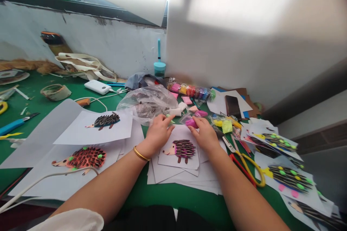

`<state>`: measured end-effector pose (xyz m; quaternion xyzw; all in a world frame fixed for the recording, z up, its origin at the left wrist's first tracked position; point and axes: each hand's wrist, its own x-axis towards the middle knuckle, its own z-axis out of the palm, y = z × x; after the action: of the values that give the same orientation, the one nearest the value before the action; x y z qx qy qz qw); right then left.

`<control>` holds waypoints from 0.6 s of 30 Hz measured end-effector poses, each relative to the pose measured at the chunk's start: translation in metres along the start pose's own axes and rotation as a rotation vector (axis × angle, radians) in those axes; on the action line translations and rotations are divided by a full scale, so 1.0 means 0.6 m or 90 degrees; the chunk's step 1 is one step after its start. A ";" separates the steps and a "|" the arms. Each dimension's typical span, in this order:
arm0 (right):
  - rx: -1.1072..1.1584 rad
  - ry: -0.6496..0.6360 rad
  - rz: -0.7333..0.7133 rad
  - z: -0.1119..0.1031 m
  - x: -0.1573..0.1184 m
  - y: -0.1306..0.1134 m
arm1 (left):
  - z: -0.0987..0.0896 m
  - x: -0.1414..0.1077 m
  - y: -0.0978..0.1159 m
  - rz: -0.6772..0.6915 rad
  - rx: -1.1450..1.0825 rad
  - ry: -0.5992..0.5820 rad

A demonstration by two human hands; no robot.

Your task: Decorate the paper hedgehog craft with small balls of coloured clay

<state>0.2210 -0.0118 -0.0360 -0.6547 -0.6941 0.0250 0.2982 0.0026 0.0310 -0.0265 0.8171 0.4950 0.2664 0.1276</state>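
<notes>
On a stack of white paper in the middle lies a card with a purple hedgehog [185,150] covered in striped seeds. My left hand [159,132], with a gold bangle at the wrist, is above the card's upper left edge; its fingers are bent near a bit of light green clay, and whether they hold it is unclear. My right hand [203,133] has thumb and fingers closed on a small bag of purple clay [191,122] at the card's upper right. A crumpled clear plastic bag [148,101] lies just beyond my left hand.
Hedgehog pictures lie at left [81,158] and right [291,178]. Scissors with yellow handles [253,169] are right of my right hand. Farther back are a white power bank [98,86], coloured clay tubs [192,91], a phone [232,106] and a blue-lidded cup [159,68].
</notes>
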 end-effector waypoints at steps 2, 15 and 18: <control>-0.053 -0.017 0.015 -0.003 0.005 0.007 | 0.003 -0.001 0.000 -0.006 0.088 -0.025; 0.267 -0.048 -0.031 0.006 -0.025 -0.033 | 0.012 -0.025 0.020 0.279 -0.175 0.020; 0.313 -0.017 0.003 0.005 -0.025 -0.031 | 0.017 -0.040 0.030 0.254 -0.288 0.026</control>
<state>0.2024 -0.0275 -0.0361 -0.5639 -0.6694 0.2027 0.4392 0.0127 0.0021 -0.0338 0.8435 0.2553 0.4063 0.2414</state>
